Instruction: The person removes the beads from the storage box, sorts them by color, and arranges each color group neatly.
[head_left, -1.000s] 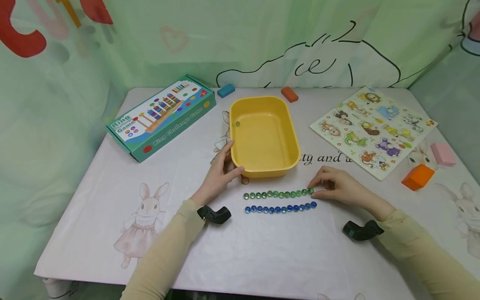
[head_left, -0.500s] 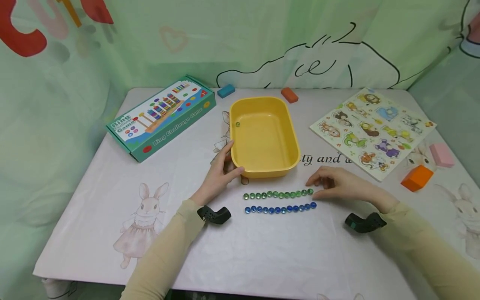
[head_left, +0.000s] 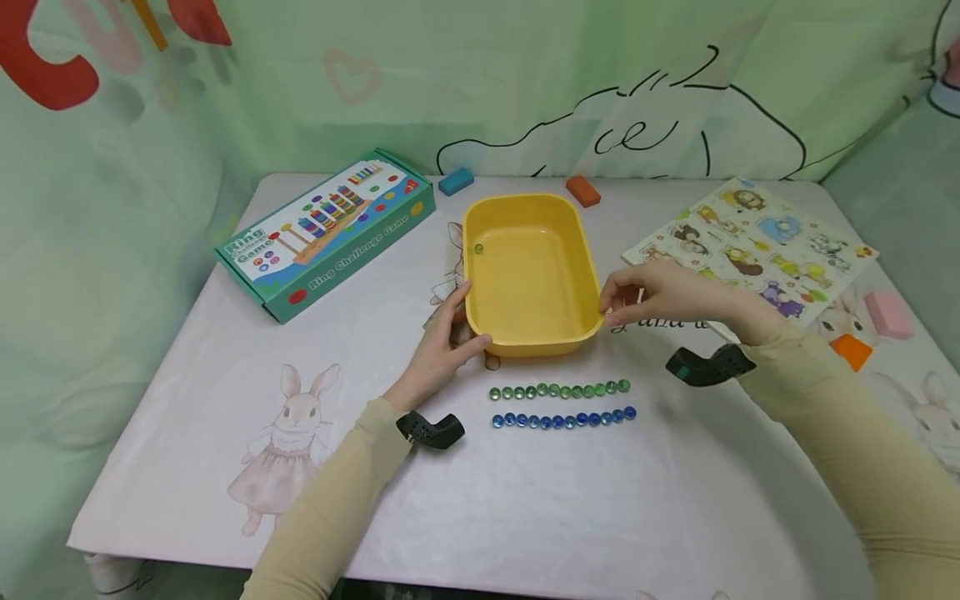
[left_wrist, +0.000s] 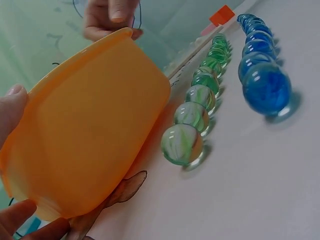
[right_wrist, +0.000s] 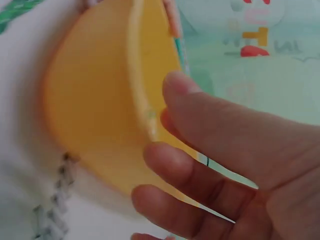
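Observation:
A yellow plastic tub (head_left: 534, 287) stands mid-table with one green marble (head_left: 478, 248) inside, near its left wall. My left hand (head_left: 435, 354) holds the tub's near left corner, thumb at the rim and fingers against the side. Beside the tub's right rim is my right hand (head_left: 671, 298), fingers loosely bent; in the right wrist view nothing shows between the thumb (right_wrist: 182, 87) and fingers. In front of the tub lies a row of green marbles (head_left: 566, 391), with a parallel row of blue marbles (head_left: 570, 422) nearer me. Both rows also show in the left wrist view.
A green ring game box (head_left: 330, 237) lies at the back left. Blue (head_left: 455, 181) and red-orange (head_left: 582, 191) blocks sit behind the tub. To the right are an animal picture board (head_left: 750, 242), partly behind my right arm, an orange block (head_left: 851, 352) and a pink block (head_left: 888, 314).
My right hand has left the right end of the green row and moved up and slightly left to the tub's right rim. The left hand, tub and marbles stay put.

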